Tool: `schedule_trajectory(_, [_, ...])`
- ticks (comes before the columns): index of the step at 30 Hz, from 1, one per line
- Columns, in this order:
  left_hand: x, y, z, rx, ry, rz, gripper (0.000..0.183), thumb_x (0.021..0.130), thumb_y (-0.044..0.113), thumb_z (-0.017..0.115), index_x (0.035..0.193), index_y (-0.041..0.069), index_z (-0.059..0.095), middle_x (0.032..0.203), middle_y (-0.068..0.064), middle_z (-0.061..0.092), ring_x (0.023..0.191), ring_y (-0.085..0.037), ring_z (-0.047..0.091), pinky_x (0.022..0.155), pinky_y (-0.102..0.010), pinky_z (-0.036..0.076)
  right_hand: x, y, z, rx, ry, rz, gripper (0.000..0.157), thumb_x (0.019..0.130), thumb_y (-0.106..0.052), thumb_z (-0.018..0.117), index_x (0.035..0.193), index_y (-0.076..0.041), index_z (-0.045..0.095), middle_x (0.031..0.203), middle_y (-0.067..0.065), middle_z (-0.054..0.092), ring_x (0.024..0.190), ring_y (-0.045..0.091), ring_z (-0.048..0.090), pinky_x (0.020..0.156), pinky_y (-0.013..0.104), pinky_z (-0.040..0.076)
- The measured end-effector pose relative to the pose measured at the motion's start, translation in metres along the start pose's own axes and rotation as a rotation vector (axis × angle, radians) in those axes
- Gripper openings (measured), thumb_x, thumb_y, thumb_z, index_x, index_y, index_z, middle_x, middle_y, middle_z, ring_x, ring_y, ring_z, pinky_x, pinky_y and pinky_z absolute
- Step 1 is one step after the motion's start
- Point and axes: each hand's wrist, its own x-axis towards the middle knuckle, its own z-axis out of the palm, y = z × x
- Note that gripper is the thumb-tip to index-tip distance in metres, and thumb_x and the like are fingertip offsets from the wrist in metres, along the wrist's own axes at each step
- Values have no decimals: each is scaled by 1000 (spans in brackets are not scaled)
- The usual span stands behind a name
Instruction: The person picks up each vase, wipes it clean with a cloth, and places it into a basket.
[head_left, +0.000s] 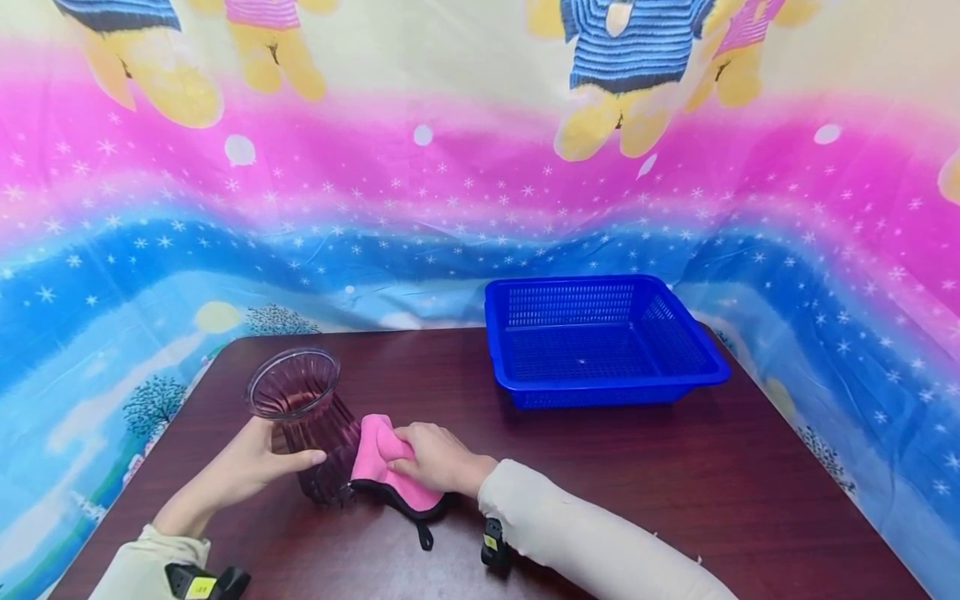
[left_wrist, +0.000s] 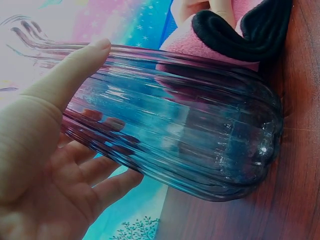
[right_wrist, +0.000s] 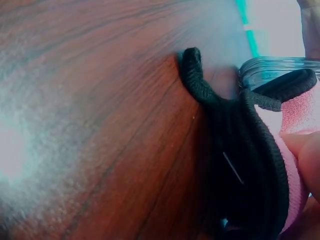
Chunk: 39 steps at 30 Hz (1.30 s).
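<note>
On the left of the head view, my left hand (head_left: 251, 458) grips a ribbed, purple-tinted glass vase (head_left: 318, 442) round its middle. The thumb lies across the near side and the other fingers show through the glass (left_wrist: 200, 125). The vase leans slightly, its flared mouth up and its base close over the tabletop. My right hand (head_left: 435, 457) pinches a folded pink cloth (head_left: 378, 454) with black edging and a small black hanging loop (right_wrist: 192, 75). The cloth lies against the vase's right side. Part of the right hand is beyond the edge of the right wrist view.
A blue plastic basket (head_left: 607, 385) with perforated sides stands toward the back right of the dark wood table (head_left: 600, 475). Behind the table hangs a colourful printed curtain (head_left: 450, 192). Both sleeves (head_left: 592, 525) carry black wrist devices.
</note>
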Motion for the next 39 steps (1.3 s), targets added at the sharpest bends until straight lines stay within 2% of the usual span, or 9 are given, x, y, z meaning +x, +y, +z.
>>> schedule_trajectory(3, [-1, 0, -1, 6, -4, -16, 68, 83, 15, 75, 139, 1, 39, 129, -25, 58, 103, 12, 57, 85, -18, 54, 0, -1, 1, -7, -6, 12, 21, 88, -33, 69, 105, -20, 68, 82, -6, 62, 75, 5, 52, 63, 17, 41])
schedule_trajectory(14, [0, 0, -1, 14, -4, -36, 70, 83, 17, 76, 140, 2, 38, 131, -24, 57, 103, 13, 56, 85, -17, 53, -1, 2, 2, 0, 4, 5, 24, 88, -34, 69, 108, -20, 69, 88, -5, 65, 79, 6, 55, 66, 17, 44])
schedule_trajectory(19, [1, 0, 0, 22, 7, -26, 71, 82, 17, 76, 140, 3, 38, 131, -23, 57, 105, 15, 54, 87, -16, 52, -1, 5, 3, 0, 17, -5, 26, 89, -35, 68, 110, -20, 68, 90, -5, 66, 80, 7, 57, 67, 18, 45])
schedule_trajectory(26, [2, -2, 0, 16, 5, -8, 71, 82, 15, 76, 141, 3, 38, 132, -22, 57, 106, 14, 55, 88, -17, 52, -1, 6, 4, 11, 25, -22, 23, 89, -35, 67, 105, -19, 67, 86, -5, 64, 77, 6, 55, 65, 18, 44])
schedule_trajectory(34, [1, -3, -1, -11, -9, -16, 69, 83, 15, 76, 140, 3, 39, 130, -23, 58, 104, 12, 57, 87, -17, 53, 0, 6, 2, 48, 54, -23, 27, 90, -35, 66, 112, -19, 66, 93, -6, 67, 81, 5, 57, 71, 18, 47])
schedule_trajectory(39, [1, -5, -2, -4, -5, -4, 69, 82, 15, 76, 140, 4, 39, 130, -22, 58, 105, 12, 57, 88, -18, 53, 0, 2, -1, 86, 83, -45, 26, 90, -33, 66, 111, -18, 65, 92, -6, 65, 79, 5, 54, 69, 15, 44])
